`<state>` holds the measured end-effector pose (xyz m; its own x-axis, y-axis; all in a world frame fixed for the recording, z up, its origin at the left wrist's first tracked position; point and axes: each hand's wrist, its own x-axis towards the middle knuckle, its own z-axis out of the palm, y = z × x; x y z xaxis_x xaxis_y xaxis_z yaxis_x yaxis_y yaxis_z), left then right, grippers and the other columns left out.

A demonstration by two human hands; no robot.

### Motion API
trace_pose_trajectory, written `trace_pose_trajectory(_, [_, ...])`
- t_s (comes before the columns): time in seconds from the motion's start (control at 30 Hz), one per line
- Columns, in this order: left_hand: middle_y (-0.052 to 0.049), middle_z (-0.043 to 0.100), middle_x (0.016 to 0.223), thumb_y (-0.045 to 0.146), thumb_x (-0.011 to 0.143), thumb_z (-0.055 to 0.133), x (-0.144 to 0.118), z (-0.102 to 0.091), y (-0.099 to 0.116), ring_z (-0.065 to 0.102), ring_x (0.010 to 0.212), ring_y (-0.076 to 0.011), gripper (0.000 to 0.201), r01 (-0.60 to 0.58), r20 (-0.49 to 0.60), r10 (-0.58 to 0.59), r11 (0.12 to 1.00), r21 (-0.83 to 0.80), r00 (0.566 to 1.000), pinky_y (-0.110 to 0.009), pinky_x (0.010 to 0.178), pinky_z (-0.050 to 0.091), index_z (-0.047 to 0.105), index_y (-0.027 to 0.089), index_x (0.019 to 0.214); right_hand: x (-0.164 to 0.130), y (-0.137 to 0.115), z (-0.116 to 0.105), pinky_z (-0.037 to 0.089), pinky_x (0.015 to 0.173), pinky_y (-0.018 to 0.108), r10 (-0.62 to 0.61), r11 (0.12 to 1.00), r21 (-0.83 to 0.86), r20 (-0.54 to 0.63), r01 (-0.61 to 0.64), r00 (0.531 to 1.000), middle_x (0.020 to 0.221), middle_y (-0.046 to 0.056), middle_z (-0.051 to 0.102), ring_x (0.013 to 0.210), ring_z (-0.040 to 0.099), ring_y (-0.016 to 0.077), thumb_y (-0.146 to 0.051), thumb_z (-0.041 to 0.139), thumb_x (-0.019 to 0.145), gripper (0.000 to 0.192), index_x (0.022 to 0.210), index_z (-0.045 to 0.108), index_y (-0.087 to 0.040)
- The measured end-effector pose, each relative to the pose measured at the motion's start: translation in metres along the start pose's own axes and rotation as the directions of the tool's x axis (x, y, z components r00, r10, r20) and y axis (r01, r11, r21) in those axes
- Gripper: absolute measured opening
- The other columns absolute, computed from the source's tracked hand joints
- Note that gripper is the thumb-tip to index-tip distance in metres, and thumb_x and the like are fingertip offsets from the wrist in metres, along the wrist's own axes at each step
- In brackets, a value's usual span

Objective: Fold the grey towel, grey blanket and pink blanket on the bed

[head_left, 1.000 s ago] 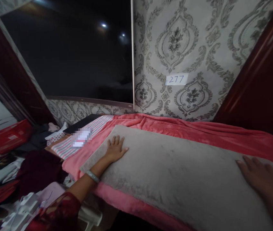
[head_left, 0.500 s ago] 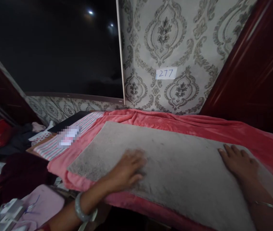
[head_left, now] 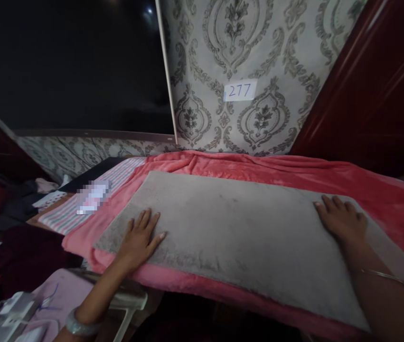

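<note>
A grey plush mat (head_left: 237, 232) lies spread over a pinkish-red fleece blanket (head_left: 216, 164). My left hand (head_left: 139, 240) rests flat near the mat's left end, palm down with its fingers spread. Toward the right end, my right hand (head_left: 344, 221) also lies on the mat with fingers apart. Neither hand holds anything. Darker smudged patches show in the pile along the near edge and the left corner of the mat.
Left of the mat are a striped cloth (head_left: 57, 218) and a blurred-out item (head_left: 93, 197). A pink lid-like surface (head_left: 62, 289) with a white power strip (head_left: 14, 308) stands at lower left. Behind are a large dark screen (head_left: 73, 66) and a wall label (head_left: 240, 90) reading 277.
My left hand has moved left across the mat, from near its middle to its left end, and is now sharp instead of blurred. My right hand keeps its place. The view has shifted slightly.
</note>
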<state>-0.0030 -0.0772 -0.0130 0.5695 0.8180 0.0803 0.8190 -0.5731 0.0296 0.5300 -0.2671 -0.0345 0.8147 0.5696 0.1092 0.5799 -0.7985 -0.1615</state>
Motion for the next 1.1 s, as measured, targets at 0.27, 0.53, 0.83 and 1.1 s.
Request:
trace_pose_trajectory(0.27, [-0.004, 0.015, 0.167, 0.055, 0.09, 0.058, -0.04, -0.02, 0.132, 0.014, 0.154, -0.0286, 0.078, -0.529, 0.128, 0.636, 0.723, -0.445, 0.761, -0.06, 0.125, 0.008, 0.024, 0.037, 0.158, 0.003, 0.002, 0.001, 0.025, 0.113, 0.057, 0.011, 0.999, -0.031, -0.019, -0.011, 1.0, 0.162, 0.014, 0.03, 0.146, 0.026, 0.0365, -0.051, 0.012, 0.101, 0.069, 0.155, 0.037, -0.015])
trace_pose_trajectory(0.53, [0.001, 0.032, 0.163, 0.045, 0.1, 0.04, 0.007, -0.062, 0.13, 0.03, 0.15, -0.0188, 0.054, -0.552, 0.069, 0.673, 0.657, -0.514, 0.736, -0.043, 0.124, 0.024, 0.036, 0.035, 0.154, 0.007, 0.004, 0.005, 0.028, 0.114, 0.058, 0.009, 0.999, -0.048, -0.064, -0.012, 0.998, 0.16, 0.012, 0.035, 0.145, 0.029, 0.0354, -0.051, 0.014, 0.101, 0.067, 0.152, 0.042, -0.017])
trace_pose_trajectory(0.83, [-0.018, 0.021, 0.165, 0.053, 0.095, 0.043, 0.164, -0.024, 0.122, 0.017, 0.154, -0.0305, 0.075, -0.304, 0.075, 0.31, 0.949, -0.086, 0.948, -0.053, 0.123, 0.018, 0.028, 0.013, 0.157, 0.011, 0.005, 0.011, 0.027, 0.115, 0.057, 0.018, 0.999, -0.043, -0.091, -0.022, 0.996, 0.16, 0.009, 0.035, 0.145, 0.03, 0.0332, -0.052, 0.017, 0.101, 0.064, 0.152, 0.041, -0.023])
trace_pose_trajectory(1.1, [-0.013, 0.027, 0.165, 0.055, 0.097, 0.037, 0.166, 0.013, 0.119, 0.021, 0.153, -0.0322, 0.067, -0.351, -0.008, 0.351, 0.936, -0.038, 0.936, -0.057, 0.122, 0.016, 0.035, 0.022, 0.155, 0.012, 0.001, 0.01, 0.025, 0.116, 0.054, 0.037, 0.997, -0.058, -0.064, -0.04, 0.997, 0.161, 0.008, 0.034, 0.147, 0.028, 0.0318, -0.05, 0.018, 0.102, 0.062, 0.153, 0.041, -0.023])
